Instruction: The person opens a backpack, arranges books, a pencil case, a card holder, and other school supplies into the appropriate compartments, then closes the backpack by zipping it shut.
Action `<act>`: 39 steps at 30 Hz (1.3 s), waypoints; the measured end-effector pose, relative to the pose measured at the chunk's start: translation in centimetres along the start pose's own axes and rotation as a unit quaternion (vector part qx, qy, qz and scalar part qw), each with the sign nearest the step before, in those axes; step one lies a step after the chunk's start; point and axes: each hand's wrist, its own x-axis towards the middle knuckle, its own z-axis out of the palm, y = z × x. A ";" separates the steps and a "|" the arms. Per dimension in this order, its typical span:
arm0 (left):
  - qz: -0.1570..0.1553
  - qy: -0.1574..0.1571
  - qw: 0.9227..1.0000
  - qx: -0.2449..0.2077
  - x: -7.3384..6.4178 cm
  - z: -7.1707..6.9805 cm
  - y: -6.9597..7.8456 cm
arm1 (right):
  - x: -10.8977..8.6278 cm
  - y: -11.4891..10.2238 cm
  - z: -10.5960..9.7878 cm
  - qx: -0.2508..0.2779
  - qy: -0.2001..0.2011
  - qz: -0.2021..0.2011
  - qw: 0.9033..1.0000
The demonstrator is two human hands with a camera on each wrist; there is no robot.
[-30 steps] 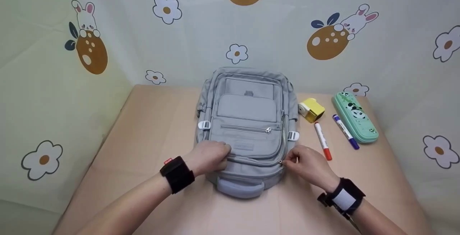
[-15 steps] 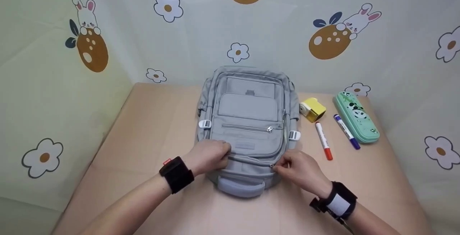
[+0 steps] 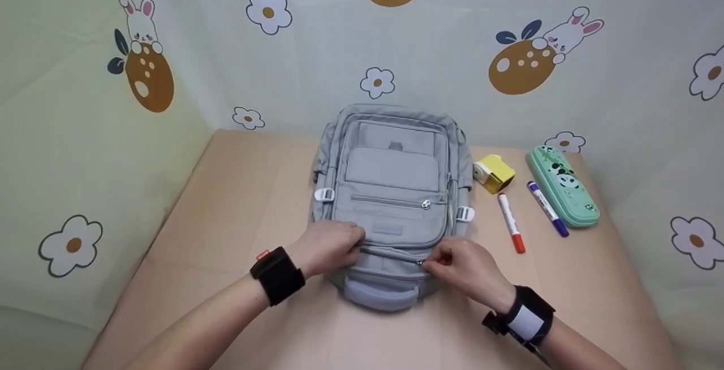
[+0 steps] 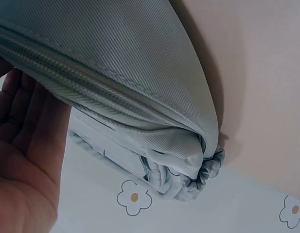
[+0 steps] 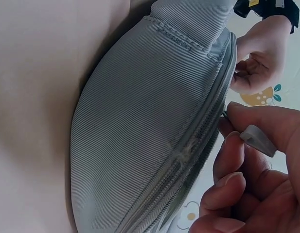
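A grey backpack [image 3: 391,169] lies on its back, its carry handle [image 3: 380,295] toward me. My left hand [image 3: 328,247] grips the front panel's edge at the lower left, fingers curled on the fabric beside the zipper [image 4: 86,87]. Between the thumb and forefinger of my right hand [image 3: 470,271] is a zipper pull, whose grey tab [image 5: 258,140] sticks out past the fingers in the right wrist view. The zipper's teeth run apart along the backpack's right side, where a gap shows behind the pull.
To the right of the backpack are a yellow and white pencil sharpener [image 3: 495,174], a red marker [image 3: 511,223], a blue marker [image 3: 547,209] and a green panda pencil case [image 3: 565,189]. A patterned cloth wall [image 3: 317,47] stands behind the table [image 3: 249,177].
My right hand has slid left along the backpack's lower edge, drawing the zipper pull from the right corner toward the middle. The left hand keeps its grip in place.
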 end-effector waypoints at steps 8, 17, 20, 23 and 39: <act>0.029 0.015 0.999 0.035 -0.4 0.2 -0.1 | 0.1 0.1 -0.2 0.005 -0.009 0.020 1.000; 0.045 -0.010 0.993 0.110 -1.0 0.1 -0.7 | 0.2 0.3 -0.2 0.014 -0.024 0.024 0.999; 0.039 -0.006 0.993 0.107 -1.2 0.0 -0.9 | 0.3 0.3 -0.2 0.024 -0.032 0.022 0.999; 0.025 -0.002 0.996 0.086 -1.2 0.1 -1.1 | 0.4 0.3 -0.2 0.041 -0.039 0.027 0.998; -0.002 0.013 0.999 0.034 -1.4 0.1 -1.6 | 2.8 -3.5 1.8 -0.021 -0.029 -0.050 0.998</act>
